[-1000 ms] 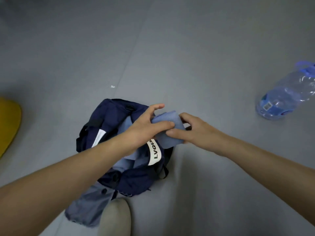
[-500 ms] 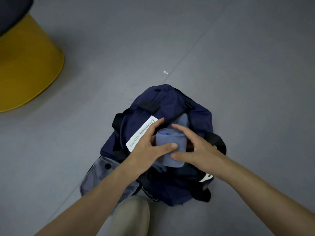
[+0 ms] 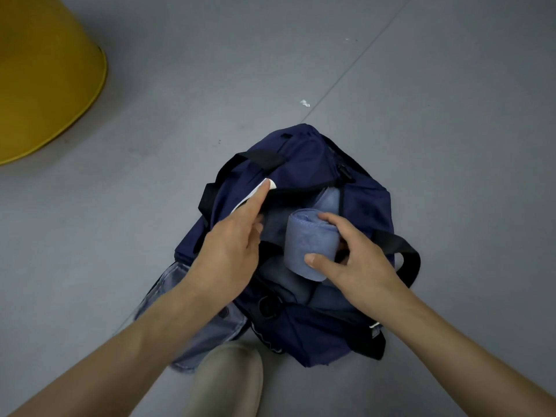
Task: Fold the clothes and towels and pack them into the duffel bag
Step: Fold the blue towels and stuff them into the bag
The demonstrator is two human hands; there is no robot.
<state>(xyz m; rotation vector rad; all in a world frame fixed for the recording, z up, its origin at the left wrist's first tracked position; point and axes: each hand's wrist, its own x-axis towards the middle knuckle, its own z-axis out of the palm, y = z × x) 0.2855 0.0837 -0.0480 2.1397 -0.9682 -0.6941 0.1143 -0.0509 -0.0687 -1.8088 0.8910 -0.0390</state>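
Right hand [image 3: 358, 260] grasps the rolled blue towel [image 3: 307, 236], thumb and fingers wrapped round it, above the open mouth of the navy duffel bag [image 3: 304, 158]. Left hand [image 3: 231, 251]: index finger straight on the bag rim at the white label [image 3: 272, 184]; other fingers hidden, so I cannot tell its grip. Denim garment [image 3: 177, 284] lies under the bag's left side.

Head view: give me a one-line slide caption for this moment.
Right hand grips a rolled blue towel over the open navy duffel bag; left hand rests on its rim.
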